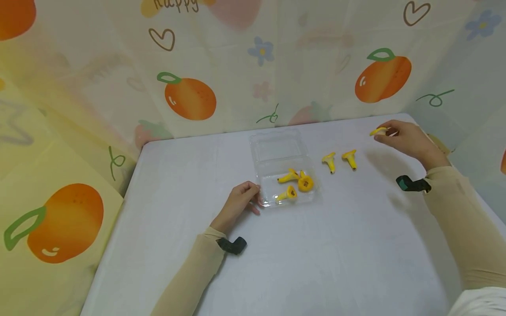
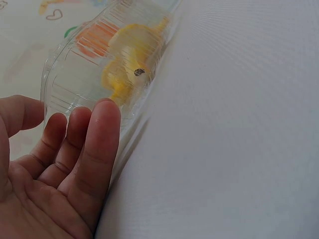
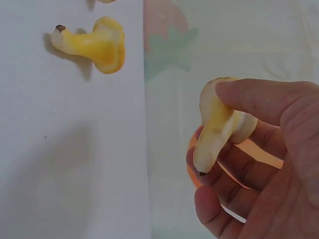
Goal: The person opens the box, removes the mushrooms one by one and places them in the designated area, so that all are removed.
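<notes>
In the head view, my left hand (image 1: 241, 198) holds the near left edge of a clear plastic clamshell box (image 1: 276, 167). The thumb sits at the rim and the fingers lie along the outer wall in the left wrist view. Inside the box are several yellow trumpet-shaped mushrooms (image 1: 305, 184). My right hand (image 1: 409, 140), raised over the table's far right, pinches another such mushroom (image 3: 215, 129) between thumb and fingers, its dark-tipped stem pointing down in the right wrist view. Two more mushrooms lie on the table right of the box, one nearer it (image 1: 329, 162) and one farther right (image 1: 349, 159).
The box's lid (image 1: 276, 145) lies folded back, away from me. A white cloth covers the table (image 1: 205, 272). Behind and beside it hang curtains (image 1: 233, 87) printed with oranges, hearts and flowers.
</notes>
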`<act>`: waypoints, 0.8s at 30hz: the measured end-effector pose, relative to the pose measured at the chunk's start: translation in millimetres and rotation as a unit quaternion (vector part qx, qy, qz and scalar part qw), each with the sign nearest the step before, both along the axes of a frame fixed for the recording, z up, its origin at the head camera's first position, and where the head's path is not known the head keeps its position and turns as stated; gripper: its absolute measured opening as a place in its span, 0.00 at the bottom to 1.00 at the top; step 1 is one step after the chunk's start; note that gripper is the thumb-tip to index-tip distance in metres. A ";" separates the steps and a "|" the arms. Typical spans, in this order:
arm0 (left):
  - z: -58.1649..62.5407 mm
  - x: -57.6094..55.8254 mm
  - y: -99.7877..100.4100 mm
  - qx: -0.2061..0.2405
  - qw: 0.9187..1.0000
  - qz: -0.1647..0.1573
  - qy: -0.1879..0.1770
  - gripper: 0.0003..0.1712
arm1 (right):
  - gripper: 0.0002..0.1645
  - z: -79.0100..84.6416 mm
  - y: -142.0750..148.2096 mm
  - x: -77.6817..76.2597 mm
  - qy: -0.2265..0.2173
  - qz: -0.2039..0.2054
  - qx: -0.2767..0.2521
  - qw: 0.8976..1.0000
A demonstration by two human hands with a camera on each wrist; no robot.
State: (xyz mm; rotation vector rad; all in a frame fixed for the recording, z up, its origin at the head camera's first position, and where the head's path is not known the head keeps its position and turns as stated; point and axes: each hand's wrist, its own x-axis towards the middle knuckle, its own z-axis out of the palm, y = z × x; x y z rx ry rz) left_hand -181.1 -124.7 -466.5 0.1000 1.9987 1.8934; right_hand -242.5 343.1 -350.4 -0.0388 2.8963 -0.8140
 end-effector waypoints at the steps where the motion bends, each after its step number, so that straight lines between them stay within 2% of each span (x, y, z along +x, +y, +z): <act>1: 0.0 0.1 0.0 -0.001 1.000 0.000 0.001 0.15 | 0.37 -1.5 0.3 -0.3 0.001 -0.003 0.002 1.000; 19: 2.1 0.9 0.2 0.000 1.000 0.001 -0.002 0.14 | 0.37 -26.8 -1.5 -4.2 -0.020 -0.011 0.002 1.000; 24: 2.5 1.0 0.4 -0.004 1.000 -0.001 0.000 0.15 | 0.34 -35.0 -2.1 -4.5 -0.014 -0.010 -0.002 1.000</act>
